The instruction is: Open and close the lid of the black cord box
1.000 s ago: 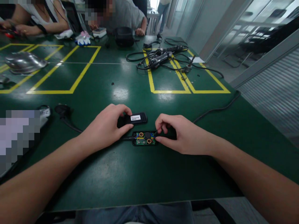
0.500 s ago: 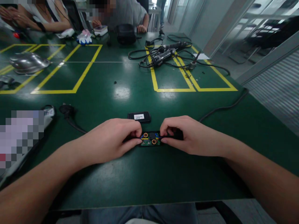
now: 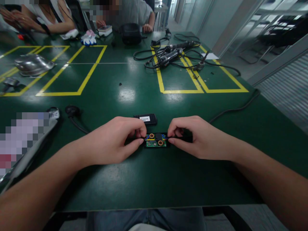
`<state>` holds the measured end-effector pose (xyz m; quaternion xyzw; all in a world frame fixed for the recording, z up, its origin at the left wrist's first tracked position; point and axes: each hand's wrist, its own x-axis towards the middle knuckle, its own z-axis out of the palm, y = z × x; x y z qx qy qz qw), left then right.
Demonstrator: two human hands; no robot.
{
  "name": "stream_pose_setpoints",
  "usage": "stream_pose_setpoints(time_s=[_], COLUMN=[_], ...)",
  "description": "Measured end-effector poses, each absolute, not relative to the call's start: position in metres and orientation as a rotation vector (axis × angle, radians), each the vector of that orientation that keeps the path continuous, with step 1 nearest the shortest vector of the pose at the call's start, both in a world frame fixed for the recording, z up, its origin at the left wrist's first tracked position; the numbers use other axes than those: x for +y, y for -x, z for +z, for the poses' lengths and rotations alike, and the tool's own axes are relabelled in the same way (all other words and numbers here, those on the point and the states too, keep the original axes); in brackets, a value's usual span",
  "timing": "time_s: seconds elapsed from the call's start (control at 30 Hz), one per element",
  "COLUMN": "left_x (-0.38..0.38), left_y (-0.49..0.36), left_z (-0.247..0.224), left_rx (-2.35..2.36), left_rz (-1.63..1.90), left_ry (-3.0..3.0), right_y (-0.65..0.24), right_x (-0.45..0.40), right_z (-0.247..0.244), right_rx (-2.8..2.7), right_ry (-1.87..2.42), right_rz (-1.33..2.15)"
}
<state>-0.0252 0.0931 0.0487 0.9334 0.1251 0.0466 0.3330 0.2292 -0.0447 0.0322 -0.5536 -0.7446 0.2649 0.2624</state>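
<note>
A small green circuit board [image 3: 154, 144] with copper ring coils and blue and yellow wires lies in a shallow black case between my hands. My left hand [image 3: 115, 139] is closed in a pinch at the case's left end, on a black cable [image 3: 80, 127] that runs out to a plug. At the right end, my right hand [image 3: 199, 138] pinches another black cable [image 3: 223, 113], which leads off to the right. The exact grip points are partly hidden by my fingers. Just behind the case rests a ribbed black cover [image 3: 153, 120] with a white label.
A black plug [image 3: 72, 111] and a packaged bag [image 3: 29, 141] lie at left. Farther back are a shiny metal part [image 3: 35, 64], corded electric screwdrivers [image 3: 170, 57], a black pouch [image 3: 131, 33] and gloves [image 3: 89, 39]. Two people sit across the green table [image 3: 108, 186].
My view has shifted slightly. The thumb and fingers of both hands have drawn a little outward from the board, showing more of the case ends. Both pinches stay closed.
</note>
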Motion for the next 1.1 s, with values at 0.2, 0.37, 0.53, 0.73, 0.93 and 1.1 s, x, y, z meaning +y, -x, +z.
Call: stream_pose_setpoints(time_s=[0.2,0.37,0.53,0.73,0.93,1.1], left_x=[0.097,0.1,0.101,0.107,0.11,0.094], left_y=[0.025,0.027,0.026,0.018,0.021,0.024], left_z=[0.044,0.046,0.041,0.02,0.025,0.032], left_rx=[0.288,0.2,0.254,0.514,0.537,0.271], left_rz=[0.097,0.136,0.247,0.43,0.461,0.587], left_ry=[-2.49,-2.512,-2.592,-2.677,-2.677,-2.634], right_y=[-0.235,-0.237,-0.236,-0.234,-0.235,-0.237], right_x=[-0.044,-0.044,-0.043,-0.043,-0.043,-0.044], right_z=[0.028,0.025,0.025,0.025,0.025,0.023], right_rx=[-2.076,-2.09,-2.083,-2.1,-2.01,-1.852], right_ry=[1.439,1.398,1.395,1.413,1.471,1.502], right_rz=[0.704,0.66,0.658,0.627,0.612,0.628])
